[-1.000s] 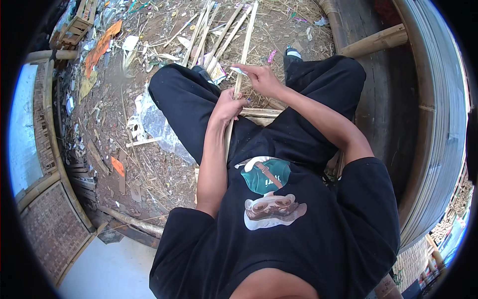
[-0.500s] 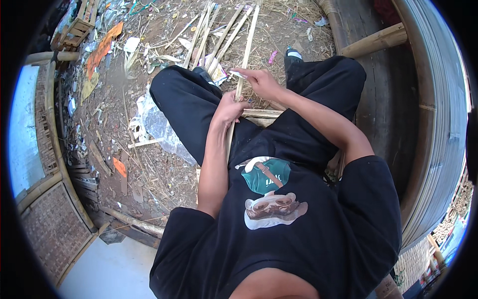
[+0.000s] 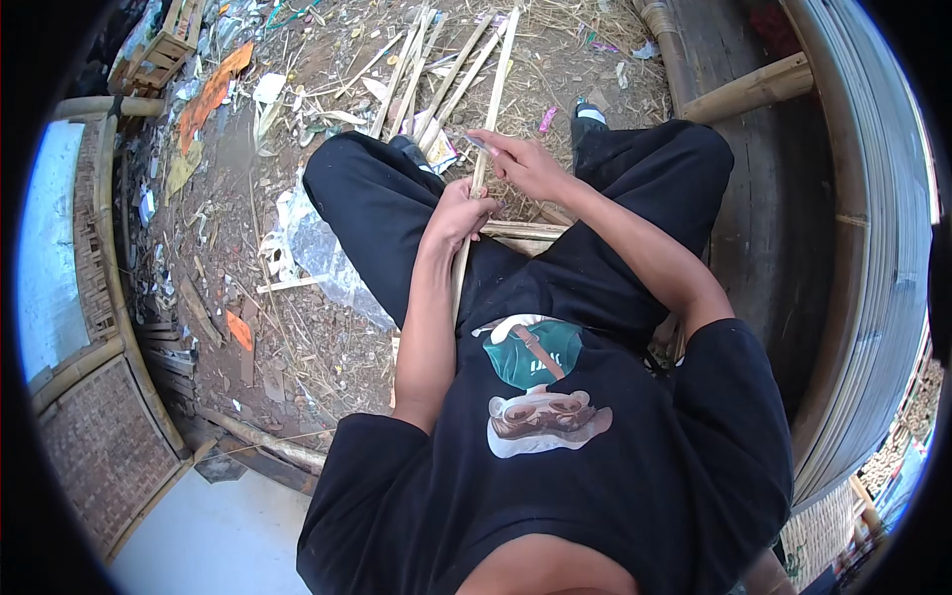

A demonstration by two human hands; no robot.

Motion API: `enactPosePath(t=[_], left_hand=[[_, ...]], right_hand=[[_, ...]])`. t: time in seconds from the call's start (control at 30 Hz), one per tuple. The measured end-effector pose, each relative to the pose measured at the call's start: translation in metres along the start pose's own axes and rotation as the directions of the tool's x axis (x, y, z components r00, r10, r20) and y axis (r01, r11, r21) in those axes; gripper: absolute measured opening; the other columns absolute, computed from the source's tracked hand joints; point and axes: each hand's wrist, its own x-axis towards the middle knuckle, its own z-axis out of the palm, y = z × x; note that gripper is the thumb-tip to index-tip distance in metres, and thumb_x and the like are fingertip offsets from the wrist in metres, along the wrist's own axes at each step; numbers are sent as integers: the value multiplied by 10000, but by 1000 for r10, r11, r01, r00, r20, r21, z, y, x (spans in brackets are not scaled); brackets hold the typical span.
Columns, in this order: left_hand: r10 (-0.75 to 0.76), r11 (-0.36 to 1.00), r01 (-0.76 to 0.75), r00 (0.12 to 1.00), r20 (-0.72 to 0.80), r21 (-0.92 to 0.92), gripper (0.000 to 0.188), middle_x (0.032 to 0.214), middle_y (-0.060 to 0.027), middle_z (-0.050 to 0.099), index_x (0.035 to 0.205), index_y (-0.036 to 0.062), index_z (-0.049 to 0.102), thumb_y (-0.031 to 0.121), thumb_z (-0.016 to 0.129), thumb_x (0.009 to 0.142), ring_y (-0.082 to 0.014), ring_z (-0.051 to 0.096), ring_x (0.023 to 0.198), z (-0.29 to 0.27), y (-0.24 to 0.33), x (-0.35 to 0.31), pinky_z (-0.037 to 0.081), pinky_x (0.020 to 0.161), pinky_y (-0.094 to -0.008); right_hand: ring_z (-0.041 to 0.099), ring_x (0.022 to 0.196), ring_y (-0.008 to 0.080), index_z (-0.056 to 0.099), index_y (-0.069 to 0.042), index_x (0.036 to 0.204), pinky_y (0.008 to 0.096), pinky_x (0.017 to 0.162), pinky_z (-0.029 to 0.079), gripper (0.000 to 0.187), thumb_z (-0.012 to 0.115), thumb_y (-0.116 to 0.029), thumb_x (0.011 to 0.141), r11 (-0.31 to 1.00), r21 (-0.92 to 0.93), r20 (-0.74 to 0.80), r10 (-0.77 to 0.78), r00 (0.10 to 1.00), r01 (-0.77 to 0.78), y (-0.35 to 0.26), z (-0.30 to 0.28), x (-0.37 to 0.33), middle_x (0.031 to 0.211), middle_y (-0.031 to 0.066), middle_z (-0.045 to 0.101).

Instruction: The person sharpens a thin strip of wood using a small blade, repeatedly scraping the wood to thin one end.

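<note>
While the long pale strip (image 3: 498, 87) is gripped by the left hand (image 3: 459, 215), its long axis is pointed away from the lap, with the far end tipped slightly to the right and the near end laid alongside the left forearm. The strip is held in front of the body, between the knees. It is enclosed by the curled fingers of the left hand, closed firmly around it. Just beyond this grip, the strip is crossed from the right by the right hand (image 3: 531, 167), whose index finger is stretched over it; the left hand is thus placed nearer the body, the right farther along the length. A small thin blade (image 3: 477, 142) is pinched in the closed right fingers and laid across the strip, though whether the edge is pressed into it cannot be told. The strip is seen as narrow, straight, flat-looking and cream-yellow, much like split bamboo.

Between the thighs, short pale pieces (image 3: 526, 229) are set crosswise. Beyond the hands, loose strips (image 3: 453, 74) are spread on the littered ground, fanned toward the far edge. To the left, a clear plastic sheet (image 3: 342, 273) is crumpled beside the black trousers (image 3: 377, 213), and farther out an orange scrap (image 3: 213, 94) and a wooden crate (image 3: 167, 45) are seen. The right side is bordered by a dark plank surface (image 3: 759, 248).
</note>
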Motion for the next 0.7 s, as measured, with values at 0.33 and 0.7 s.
enactPosePath(t=[0.33, 0.7], left_hand=[[-22, 999, 23, 999, -36, 24, 253, 558, 32, 430, 828, 61, 456, -52, 665, 740, -57, 367, 348, 4, 1, 0, 290, 299, -231], [-30, 999, 31, 999, -13, 22, 166, 513, 28, 433, 818, 47, 491, -2, 639, 761, -56, 373, 348, 8, -2, 2, 306, 291, -233]], right_hand=[[679, 800, 291, 622, -57, 1172, 371, 717, 514, 291, 574, -93, 887, 912, -242, -237, -386, 891, 331, 10, 9, 5, 902, 188, 672], [683, 796, 283, 646, -25, 1135, 368, 711, 506, 263, 541, -68, 898, 973, -124, -265, -221, 939, 194, 6, 12, -1, 918, 210, 674]])
